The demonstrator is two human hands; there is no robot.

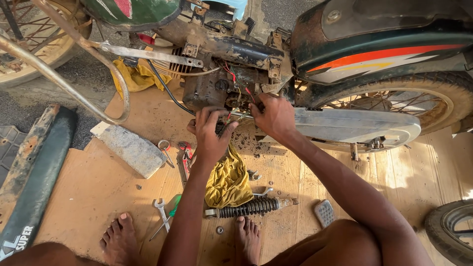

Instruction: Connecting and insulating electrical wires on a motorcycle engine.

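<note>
Both of your hands work at the underside of the motorcycle engine, where red wires hang down. Your left hand has its fingers curled and pressed together around a small dark part just below the engine; what exactly they pinch is hidden. Your right hand closes its fingertips on a thin metal rod that reaches toward the left hand. Just beside the right wrist, the pale chain cover runs toward the rear wheel.

Under your left forearm a yellow rag lies on the wooden board, touching a coiled shock spring near the board's front edge. Left of the rag sit red-handled pliers, and nearer your left foot lie a spanner and a green-handled screwdriver. A grey block rests toward the board's left side, and a black seat lies past its left edge.
</note>
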